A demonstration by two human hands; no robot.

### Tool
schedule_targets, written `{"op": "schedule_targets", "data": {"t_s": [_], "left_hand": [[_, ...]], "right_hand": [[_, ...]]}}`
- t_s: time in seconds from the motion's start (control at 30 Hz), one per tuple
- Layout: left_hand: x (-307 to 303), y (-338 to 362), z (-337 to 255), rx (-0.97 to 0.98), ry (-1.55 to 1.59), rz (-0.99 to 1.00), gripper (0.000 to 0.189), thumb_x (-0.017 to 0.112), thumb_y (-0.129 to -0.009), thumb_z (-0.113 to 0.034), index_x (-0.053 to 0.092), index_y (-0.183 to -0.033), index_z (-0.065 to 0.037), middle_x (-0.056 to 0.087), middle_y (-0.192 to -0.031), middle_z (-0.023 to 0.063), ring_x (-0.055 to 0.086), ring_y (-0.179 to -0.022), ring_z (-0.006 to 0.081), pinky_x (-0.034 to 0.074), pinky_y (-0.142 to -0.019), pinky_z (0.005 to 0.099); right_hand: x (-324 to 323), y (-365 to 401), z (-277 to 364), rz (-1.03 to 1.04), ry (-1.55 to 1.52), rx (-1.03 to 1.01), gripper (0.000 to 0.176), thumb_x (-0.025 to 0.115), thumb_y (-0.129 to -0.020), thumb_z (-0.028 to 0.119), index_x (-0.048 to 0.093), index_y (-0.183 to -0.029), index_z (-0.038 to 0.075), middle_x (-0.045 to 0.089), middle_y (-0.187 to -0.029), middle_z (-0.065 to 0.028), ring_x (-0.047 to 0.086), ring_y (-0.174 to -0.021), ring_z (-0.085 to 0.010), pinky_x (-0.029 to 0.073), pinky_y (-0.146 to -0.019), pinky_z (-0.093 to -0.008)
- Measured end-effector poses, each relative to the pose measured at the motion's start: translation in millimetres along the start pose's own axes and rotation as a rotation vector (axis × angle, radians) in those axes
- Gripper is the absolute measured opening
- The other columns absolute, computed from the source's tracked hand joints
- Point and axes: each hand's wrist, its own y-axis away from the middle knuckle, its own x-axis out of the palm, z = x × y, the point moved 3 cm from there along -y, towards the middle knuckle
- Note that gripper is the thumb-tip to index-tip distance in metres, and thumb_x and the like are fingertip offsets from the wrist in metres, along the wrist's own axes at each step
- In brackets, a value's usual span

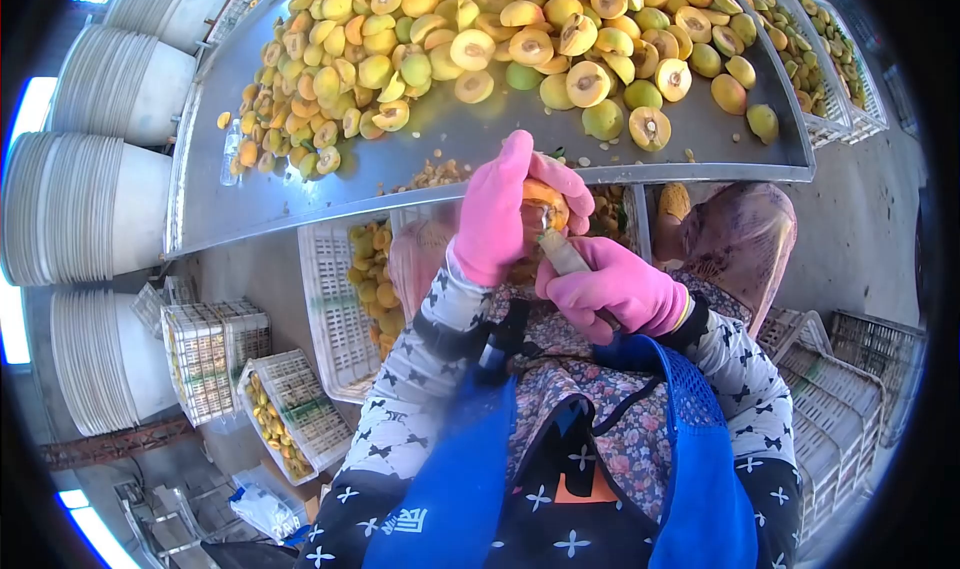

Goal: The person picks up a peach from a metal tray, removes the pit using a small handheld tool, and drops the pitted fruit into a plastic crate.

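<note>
My left hand (pixel 507 214), in a pink glove, is closed around an orange-yellow peach half (pixel 545 201) in front of my body. In my right hand (pixel 625 287), also gloved in pink, is a short hand tool with a pale, flat handle (pixel 565 253). Its metal end meets the fruit, and the exact shape of its tip is hidden. Just beyond my hands, a metal table (pixel 340 194) bears a heap of yellow and greenish peaches (pixel 420 49), many halved with the stones showing. Small brown scraps (pixel 435 174) lie near the table's front edge.
A white crate of fruit (pixel 335 309) stands below the table edge, left of my lap. More crates hold fruit at lower left (pixel 290 409) and upper right (pixel 810 59). Stacked white tubs (pixel 85 209) line the left side. A clear bottle (pixel 231 154) is on the table.
</note>
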Motion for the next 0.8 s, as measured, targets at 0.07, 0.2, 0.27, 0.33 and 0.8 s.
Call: {"op": "schedule_targets", "data": {"t_s": [0.07, 0.2, 0.27, 0.33, 0.8], "left_hand": [[-2.9, -2.6, 0.5, 0.078, -0.045, 0.099, 0.057, 0.037, -0.105, -0.046, 0.064, -0.089, 0.002, 0.068, -0.079, 0.0166, 0.066, -0.065, 0.0236, 0.053, -0.06, 0.0313], [-10.6, -4.9, 0.2, -0.019, -0.106, -0.136, 0.053, 0.036, -0.106, -0.042, 0.063, -0.091, 0.001, 0.069, -0.08, 0.0165, 0.067, -0.069, 0.0229, 0.054, -0.061, 0.0305], [-34.6, 4.3, -5.4, 0.052, -0.201, -0.248, 0.044, 0.041, -0.107, -0.035, 0.064, -0.095, 0.001, 0.07, -0.083, 0.0147, 0.068, -0.072, 0.0215, 0.055, -0.062, 0.0297], [-84.8, 40.0, -25.1, 0.136, -0.368, -0.393, 0.035, 0.05, -0.104, -0.029, 0.066, -0.098, 0.001, 0.07, -0.085, 0.0129, 0.068, -0.072, 0.0202, 0.054, -0.061, 0.0289], [-143.5, 70.5, -100.4, 0.188, -1.182, -0.693, 0.036, 0.067, -0.094, -0.033, 0.07, -0.115, -0.004, 0.069, -0.105, 0.0121, 0.065, -0.086, 0.0206, 0.053, -0.075, 0.0322]], "right_hand": [[-0.9, -0.9, -3.0, 0.031, -0.092, -0.01, 0.019, 0.063, -0.089, 0.016, 0.06, -0.096, -0.002, 0.054, -0.058, -0.0033, 0.052, -0.044, -0.0134, 0.039, -0.042, -0.0262], [-5.8, 3.6, -2.7, 0.007, 0.012, -0.001, 0.021, 0.065, -0.086, 0.013, 0.059, -0.099, -0.003, 0.056, -0.062, -0.0037, 0.052, -0.045, -0.0131, 0.041, -0.042, -0.0263], [-13.6, 10.9, 0.9, -0.033, 0.18, 0.076, 0.023, 0.068, -0.087, 0.018, 0.06, -0.097, -0.001, 0.058, -0.065, -0.0046, 0.057, -0.049, -0.014, 0.045, -0.045, -0.0284], [-42.2, 16.3, -9.3, -0.099, 0.683, 0.012, 0.024, 0.068, -0.087, 0.021, 0.059, -0.096, 0.0, 0.06, -0.066, -0.0056, 0.059, -0.052, -0.0143, 0.046, -0.047, -0.0294], [-88.2, 11.0, -17.3, -0.35, 0.919, -0.145, 0.029, 0.067, -0.087, 0.027, 0.059, -0.095, 0.0, 0.062, -0.067, -0.0091, 0.063, -0.055, -0.0169, 0.049, -0.052, -0.0312]]}}
